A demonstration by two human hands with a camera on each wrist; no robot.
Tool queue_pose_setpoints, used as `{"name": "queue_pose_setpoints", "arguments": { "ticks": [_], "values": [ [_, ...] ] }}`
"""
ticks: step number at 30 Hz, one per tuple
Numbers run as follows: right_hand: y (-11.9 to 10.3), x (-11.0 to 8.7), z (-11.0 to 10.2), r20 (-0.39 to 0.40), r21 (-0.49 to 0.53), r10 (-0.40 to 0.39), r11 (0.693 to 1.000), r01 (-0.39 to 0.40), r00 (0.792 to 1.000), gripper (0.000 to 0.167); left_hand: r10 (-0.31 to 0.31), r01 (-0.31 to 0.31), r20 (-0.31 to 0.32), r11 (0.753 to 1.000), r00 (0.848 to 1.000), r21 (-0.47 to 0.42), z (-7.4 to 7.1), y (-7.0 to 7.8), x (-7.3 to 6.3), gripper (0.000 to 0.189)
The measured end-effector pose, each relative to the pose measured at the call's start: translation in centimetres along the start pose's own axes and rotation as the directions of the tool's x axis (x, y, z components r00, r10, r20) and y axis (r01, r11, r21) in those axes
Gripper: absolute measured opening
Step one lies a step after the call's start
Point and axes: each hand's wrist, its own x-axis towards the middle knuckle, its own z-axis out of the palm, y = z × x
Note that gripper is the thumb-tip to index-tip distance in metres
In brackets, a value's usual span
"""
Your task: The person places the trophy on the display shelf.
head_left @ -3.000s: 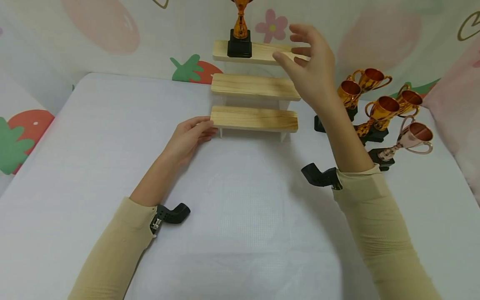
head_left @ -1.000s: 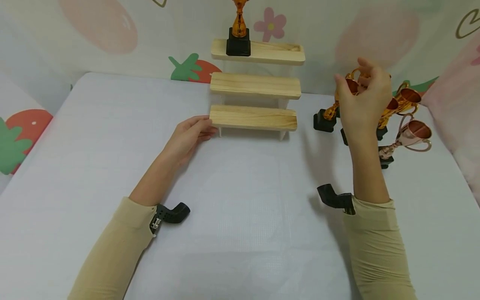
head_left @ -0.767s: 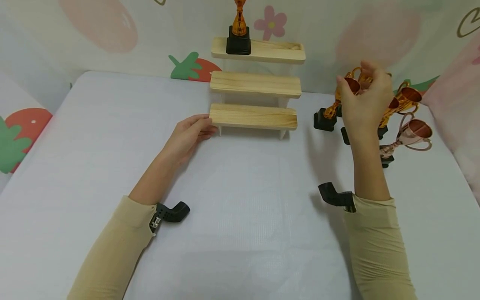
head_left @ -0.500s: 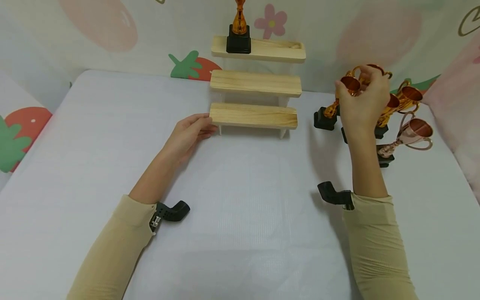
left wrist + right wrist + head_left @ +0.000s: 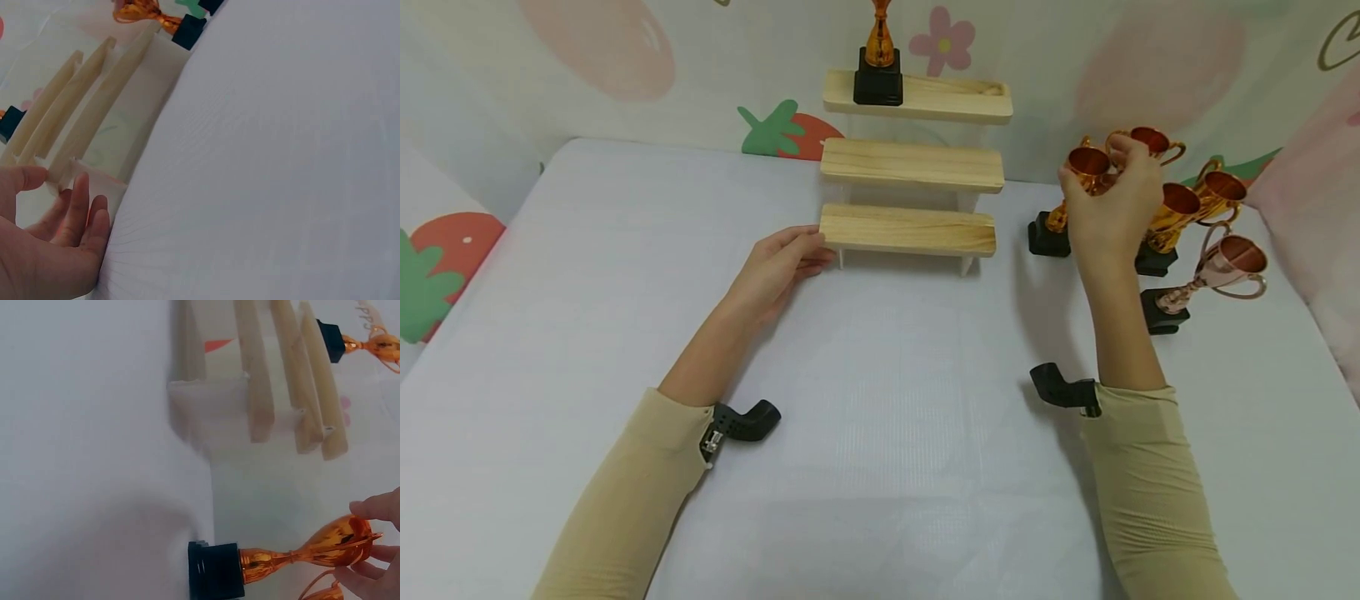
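Head view: my right hand (image 5: 1112, 208) is at about 2 o'clock on the white table (image 5: 880, 433), fingers curled round the cup and handles of a gold trophy (image 5: 1071, 196). The trophy is shiny orange-gold metal with a copper-toned inside, a narrow stem and a square black base (image 5: 1048, 240). Its long axis runs base to cup; the base sits low toward 7 o'clock, the cup mouth tips up toward 1 o'clock, so it leans. I can't tell whether the base is touching the table. Just beside it, toward 3 o'clock, stand more gold trophies (image 5: 1180, 208) and a rose-gold trophy (image 5: 1213, 275) leaning on its black base. My left hand (image 5: 778, 271) lies at 11 o'clock with fingers straight and relaxed, tips touching the left end of the bottom plank of the wooden three-step shelf (image 5: 910, 167). Another trophy (image 5: 878, 58) stands upright on the top step at 12 o'clock.

Left wrist view: left hand (image 5: 56, 244) at 7 o'clock, fingers flat and together, thumb apart, against the shelf's white end support (image 5: 94, 181). Planks run off toward 12 o'clock.

Right wrist view: gold trophy (image 5: 294, 556) lies across the frame, black base at 9 o'clock, cup at 3 o'clock. My right-hand fingers (image 5: 375, 509) wrap the cup at the right edge. The shelf (image 5: 269, 381) is well apart at 12 o'clock, with the top-step trophy (image 5: 356, 340) at 2 o'clock.
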Motion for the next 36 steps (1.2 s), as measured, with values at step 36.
{"name": "queue_pose_setpoints", "arguments": {
  "ticks": [36],
  "values": [
    [1.0,-0.1,0.9,-0.013,0.049,-0.043,0.998,0.044,0.999,0.054,-0.015,0.015,0.005,1.0,1.0,-0.019,0.0,0.0,0.1,0.047]
  ]
}}
